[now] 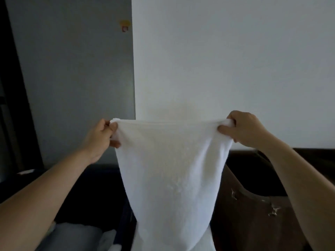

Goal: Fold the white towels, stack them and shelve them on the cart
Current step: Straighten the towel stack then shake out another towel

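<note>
A white towel [170, 171] hangs stretched between the two hands, held up in front of a pale wall [226, 60]. The left hand [101, 136] pinches the towel's upper left corner, thumb and curled fingers closed on the cloth; the right hand [244, 129] grips the upper right corner the same way, its thumb pressed on the near face of the fabric and its fingers wrapped behind. The top edge runs nearly level from one hand to the other with a slight sag in the middle, and the rest of the towel drops straight down below the hands, narrowing toward the bottom of the view, where its lower end passes out of sight. Both forearms are bare and reach up from the lower corners. Beyond the left hand stands a grey door or panel [76, 78] with a small yellow sticker [124, 26] high on it. Below the right hand is a dark brown piece of furniture [253, 205]; below the left forearm lie pale cloths [78, 236], too dim to make out.
</note>
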`<state>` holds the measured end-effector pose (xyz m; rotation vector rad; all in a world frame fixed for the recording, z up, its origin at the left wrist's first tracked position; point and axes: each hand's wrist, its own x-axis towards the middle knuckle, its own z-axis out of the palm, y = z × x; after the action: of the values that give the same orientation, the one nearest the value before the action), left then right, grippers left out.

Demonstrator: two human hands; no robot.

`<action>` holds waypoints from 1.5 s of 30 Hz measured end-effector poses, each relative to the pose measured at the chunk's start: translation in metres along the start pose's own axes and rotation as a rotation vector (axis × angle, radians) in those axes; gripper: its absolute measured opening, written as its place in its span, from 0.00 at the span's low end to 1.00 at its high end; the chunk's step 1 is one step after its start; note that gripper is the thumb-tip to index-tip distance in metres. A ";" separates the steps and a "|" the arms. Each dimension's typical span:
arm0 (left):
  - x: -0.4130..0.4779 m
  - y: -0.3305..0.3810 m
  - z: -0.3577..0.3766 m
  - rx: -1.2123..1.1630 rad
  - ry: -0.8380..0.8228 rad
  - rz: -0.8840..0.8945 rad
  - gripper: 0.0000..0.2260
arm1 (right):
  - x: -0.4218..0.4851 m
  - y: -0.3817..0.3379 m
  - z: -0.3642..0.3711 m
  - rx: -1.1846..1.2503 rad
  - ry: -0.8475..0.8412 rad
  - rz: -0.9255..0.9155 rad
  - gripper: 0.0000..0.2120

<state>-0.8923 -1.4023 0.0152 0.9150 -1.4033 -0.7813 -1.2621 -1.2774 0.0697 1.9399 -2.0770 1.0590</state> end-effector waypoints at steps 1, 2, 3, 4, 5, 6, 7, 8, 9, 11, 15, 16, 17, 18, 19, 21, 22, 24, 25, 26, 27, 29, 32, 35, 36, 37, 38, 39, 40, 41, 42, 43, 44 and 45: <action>-0.016 -0.013 -0.005 0.008 -0.006 -0.029 0.07 | -0.019 0.000 0.004 -0.017 -0.045 0.002 0.11; -0.033 -0.026 -0.009 0.021 -0.005 -0.057 0.07 | -0.039 0.001 0.011 -0.019 -0.099 0.007 0.12; -0.051 -0.039 -0.014 0.039 -0.004 -0.084 0.07 | -0.058 0.004 0.019 -0.011 -0.177 0.012 0.13; -0.070 -0.052 -0.017 0.061 -0.017 -0.110 0.07 | -0.077 0.008 0.029 0.011 -0.276 0.025 0.13; -0.089 -0.065 -0.020 0.092 -0.047 -0.136 0.07 | -0.095 0.015 0.039 0.044 -0.391 0.053 0.14; -0.108 -0.078 -0.023 0.134 -0.094 -0.156 0.07 | -0.112 0.023 0.049 0.080 -0.508 0.088 0.15; -0.126 -0.090 -0.024 0.176 -0.150 -0.170 0.07 | -0.128 0.031 0.059 0.101 -0.616 0.123 0.17; -0.141 -0.100 -0.023 0.221 -0.204 -0.175 0.07 | -0.140 0.039 0.069 0.099 -0.707 0.151 0.20; -0.153 -0.108 -0.022 0.267 -0.254 -0.176 0.07 | -0.151 0.046 0.078 0.073 -0.788 0.172 0.23; -0.166 -0.125 -0.020 0.359 -0.351 -0.209 0.07 | -0.165 0.059 0.094 0.017 -0.922 0.197 0.18; -0.156 -0.144 -0.006 0.497 -0.489 -0.338 0.07 | -0.163 0.084 0.118 -0.032 -0.960 0.239 0.07; -0.145 -0.143 -0.001 0.522 -0.482 -0.333 0.07 | -0.154 0.086 0.123 -0.016 -0.893 0.257 0.07; -0.130 -0.137 0.006 0.540 -0.432 -0.317 0.08 | -0.139 0.086 0.126 0.004 -0.803 0.275 0.06; -0.109 -0.128 0.013 0.547 -0.351 -0.295 0.09 | -0.118 0.083 0.126 0.036 -0.690 0.299 0.06; -0.085 -0.114 0.021 0.541 -0.251 -0.254 0.10 | -0.092 0.079 0.122 0.084 -0.549 0.320 0.06; -0.031 -0.074 0.035 0.490 -0.025 -0.083 0.12 | -0.032 0.060 0.097 0.178 -0.217 0.292 0.03; -0.006 -0.047 0.040 0.422 0.082 0.031 0.12 | -0.005 0.045 0.078 0.243 -0.027 0.245 0.02; 0.030 0.009 0.046 0.245 0.260 0.254 0.08 | 0.031 0.008 0.034 0.373 0.347 0.106 0.03; 0.042 0.030 0.045 0.198 0.327 0.327 0.06 | 0.038 -0.009 0.017 0.396 0.455 0.040 0.04; 0.048 0.044 0.042 0.180 0.364 0.359 0.06 | 0.040 -0.019 0.006 0.388 0.473 0.005 0.04; 0.050 0.051 0.037 0.179 0.371 0.351 0.06 | 0.038 -0.025 0.000 0.357 0.417 0.012 0.03; 0.046 0.056 0.027 0.209 0.315 0.345 0.11 | 0.028 -0.030 -0.008 0.296 0.329 0.036 0.02; 0.031 0.076 0.022 0.150 0.317 0.428 0.11 | 0.013 -0.041 -0.029 0.311 0.533 -0.027 0.04; 0.017 0.089 0.016 0.049 0.276 0.338 0.04 | -0.006 -0.052 -0.039 0.272 0.480 -0.008 0.02; 0.013 0.082 0.011 0.041 0.215 0.295 0.04 | -0.016 -0.051 -0.037 0.231 0.425 0.024 0.02; 0.006 0.072 0.006 0.048 0.151 0.255 0.05 | -0.027 -0.048 -0.035 0.202 0.377 0.058 0.02; -0.003 0.060 0.000 0.057 0.096 0.217 0.05 | -0.039 -0.045 -0.032 0.186 0.334 0.088 0.02; -0.012 0.047 -0.005 0.071 0.051 0.181 0.06 | -0.053 -0.043 -0.029 0.171 0.281 0.115 0.03; -0.023 0.037 -0.009 0.090 0.013 0.145 0.07 | -0.066 -0.041 -0.026 0.148 0.205 0.141 0.04; -0.033 0.027 -0.013 0.121 -0.023 0.105 0.08 | -0.079 -0.039 -0.022 0.118 0.104 0.163 0.04; -0.042 0.016 -0.016 0.159 -0.055 0.057 0.09 | -0.091 -0.035 -0.016 0.086 -0.010 0.175 0.06; -0.050 0.006 -0.018 0.198 -0.086 0.004 0.09 | -0.101 -0.031 -0.011 0.068 -0.123 0.181 0.07; -0.057 -0.006 -0.021 0.230 -0.117 -0.049 0.10 | -0.110 -0.026 -0.004 0.073 -0.219 0.187 0.08; -0.065 -0.018 -0.022 0.251 -0.151 -0.102 0.10 | -0.118 -0.021 0.002 0.094 -0.295 0.194 0.09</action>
<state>-0.8711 -1.3517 -0.0293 1.1477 -1.6229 -0.7752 -1.2212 -1.1789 0.0150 2.0832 -2.4559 0.9683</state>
